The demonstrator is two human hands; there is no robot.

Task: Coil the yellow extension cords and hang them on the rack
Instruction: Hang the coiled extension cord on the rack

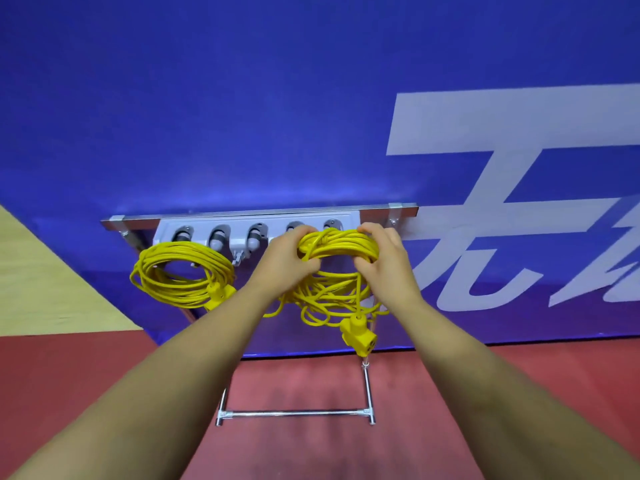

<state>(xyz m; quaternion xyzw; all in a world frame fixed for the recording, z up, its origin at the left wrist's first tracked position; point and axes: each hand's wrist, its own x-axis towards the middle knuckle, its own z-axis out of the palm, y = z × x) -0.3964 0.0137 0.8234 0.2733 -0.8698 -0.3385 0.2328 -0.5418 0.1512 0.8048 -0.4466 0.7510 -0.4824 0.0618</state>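
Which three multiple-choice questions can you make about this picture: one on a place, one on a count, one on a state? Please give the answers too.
1. Where is the left coil?
A. on the left end of the rack
B. on the floor
C. on the right end of the rack

2. How many yellow coils are in view?
A. one
B. two
C. four

3. What is the state of the right coil?
A. lying on the floor
B. hanging with no hand on it
C. gripped by both hands

Answers:
1. A: it hangs from the leftmost peg, its loops drooping below.
2. B: one coil hangs at the left and one is at the right, and there is no other.
3. C: the left hand and the right hand curl their fingers round its two ends, up by the right pegs.
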